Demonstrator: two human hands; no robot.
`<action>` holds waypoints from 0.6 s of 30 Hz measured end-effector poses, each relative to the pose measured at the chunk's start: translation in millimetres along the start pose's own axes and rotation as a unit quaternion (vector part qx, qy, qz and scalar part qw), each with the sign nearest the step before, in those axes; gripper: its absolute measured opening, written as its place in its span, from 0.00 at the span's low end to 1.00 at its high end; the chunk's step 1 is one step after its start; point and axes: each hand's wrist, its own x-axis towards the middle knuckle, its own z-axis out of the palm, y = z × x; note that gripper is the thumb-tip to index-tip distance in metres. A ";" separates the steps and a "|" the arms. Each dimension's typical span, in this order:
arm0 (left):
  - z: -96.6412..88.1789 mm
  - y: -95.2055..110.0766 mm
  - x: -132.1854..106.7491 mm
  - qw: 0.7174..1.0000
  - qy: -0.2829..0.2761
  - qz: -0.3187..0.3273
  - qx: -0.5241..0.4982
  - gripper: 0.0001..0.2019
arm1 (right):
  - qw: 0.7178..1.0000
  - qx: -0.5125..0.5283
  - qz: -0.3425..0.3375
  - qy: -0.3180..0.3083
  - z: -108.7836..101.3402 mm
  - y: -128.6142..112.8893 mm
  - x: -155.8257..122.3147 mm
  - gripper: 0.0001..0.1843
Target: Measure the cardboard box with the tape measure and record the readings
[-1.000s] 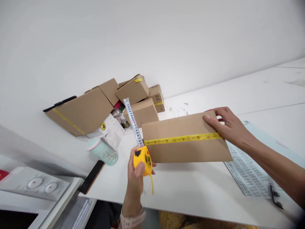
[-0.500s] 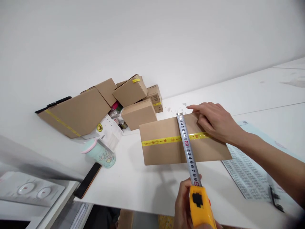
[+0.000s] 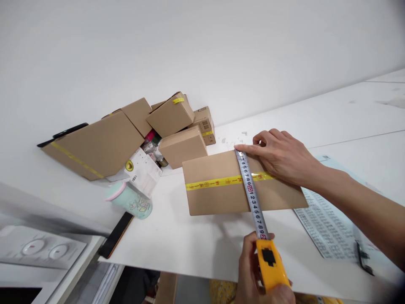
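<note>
A brown cardboard box [image 3: 218, 202] with a printed yellow tape strip stands on the white table. My left hand [image 3: 248, 270] is closed round the yellow case of a tape measure [image 3: 272, 268], in front of the box's near edge. From the case, the metal blade runs up across the top of the box to its far edge, over the yellow strip. At that far edge my right hand [image 3: 281, 158] lies over the box, one extended digit pressing the blade's end against it. Its other fingers are bent and partly hidden.
Several cardboard boxes [image 3: 95, 147] stand against the wall at left. Before them are a white packet [image 3: 145, 175] and a mint cup with pink rim [image 3: 133, 202]. A printed sheet [image 3: 329, 232] and a black clip-like object [image 3: 363, 259] lie at right. Knobbed appliance [image 3: 41, 251] at lower left.
My right hand has shifted so its digit now rests on the blade's end instead of beside it. The tape measure's case and my left hand have moved slightly right and up.
</note>
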 end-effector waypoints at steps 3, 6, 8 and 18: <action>-0.1 -1.1 1.2 0.999 -0.003 0.023 0.037 0.43 | 1.000 -0.015 -0.002 -0.008 -0.9 -0.7 -0.7 0.26; 1.1 1.1 2.3 0.999 -0.005 0.026 0.040 0.43 | 1.000 -0.024 -0.004 -0.017 -2.2 -1.4 -0.4 0.27; 1.2 2.1 2.3 0.999 -0.004 0.020 0.042 0.43 | 1.000 -0.024 -0.004 -0.019 -2.4 -1.7 -0.2 0.27; 3.1 1.7 -2.8 1.000 0.018 -0.010 -0.003 0.41 | 0.998 0.046 0.041 0.026 -3.7 -6.2 -8.5 0.24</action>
